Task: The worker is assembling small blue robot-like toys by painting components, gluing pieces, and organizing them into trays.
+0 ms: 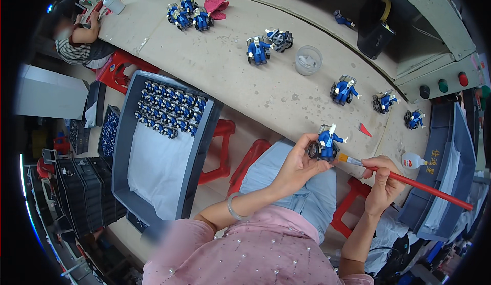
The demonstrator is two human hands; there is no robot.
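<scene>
My left hand is closed around a small wheelchair figurine with a blue suit and a pale head, held upright over my lap by the table's near edge. A red-handled paintbrush is gripped in my right hand. Its yellowish bristles touch or nearly touch the figurine's lower right side. On the table beyond stand like figurines: one ahead of my hands, another and a third to the right. A small red triangular piece lies close to my right hand.
A clear plastic cup stands mid-table. More figurines and a pink cloth are farther left. A grey bin holding rows of figurines sits at left. A white bottle and a blue-grey crate are right. Someone sits far left.
</scene>
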